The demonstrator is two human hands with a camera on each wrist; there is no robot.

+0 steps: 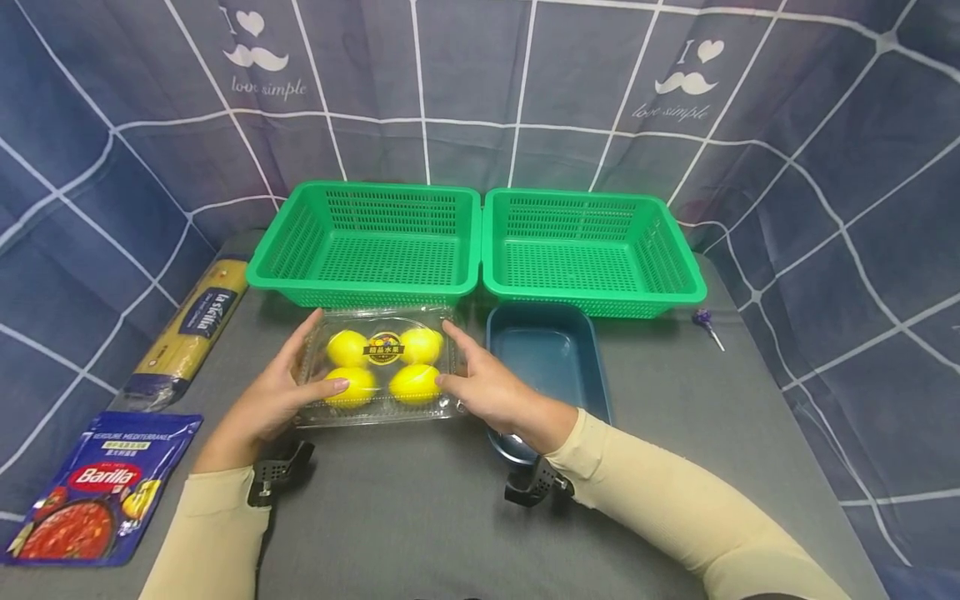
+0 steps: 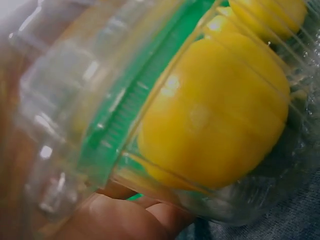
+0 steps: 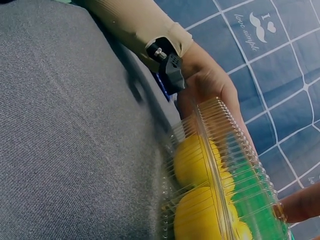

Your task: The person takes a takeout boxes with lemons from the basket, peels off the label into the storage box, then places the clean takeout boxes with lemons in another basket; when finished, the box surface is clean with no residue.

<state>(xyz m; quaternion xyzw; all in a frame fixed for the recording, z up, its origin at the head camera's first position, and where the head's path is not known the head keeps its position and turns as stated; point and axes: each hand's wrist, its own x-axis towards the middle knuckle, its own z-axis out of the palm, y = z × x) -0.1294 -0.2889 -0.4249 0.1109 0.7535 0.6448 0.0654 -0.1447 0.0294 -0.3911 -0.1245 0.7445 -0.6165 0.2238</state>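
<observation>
A clear plastic clamshell box (image 1: 384, 415) with several yellow lemons (image 1: 415, 384) inside is held between both hands in the head view. A round dark label with gold edging sits on its lid. My left hand (image 1: 281, 396) grips the box's left side, thumb over the lid. On the opposite side, my right hand (image 1: 495, 392) holds the edge, thumb near the front right lemon. The left wrist view shows one lemon (image 2: 215, 112) close up through the plastic. In the right wrist view, the left hand (image 3: 212, 80) is at the far end of the box.
Two green baskets (image 1: 363, 293) (image 1: 592, 302) stand side by side behind the box. A dark blue bin (image 1: 600, 375) is partly under the right forearm. Spaghetti (image 1: 191, 325) and a Barilla sauce pouch (image 1: 93, 492) lie at left, a purple lollipop (image 1: 703, 317) at right.
</observation>
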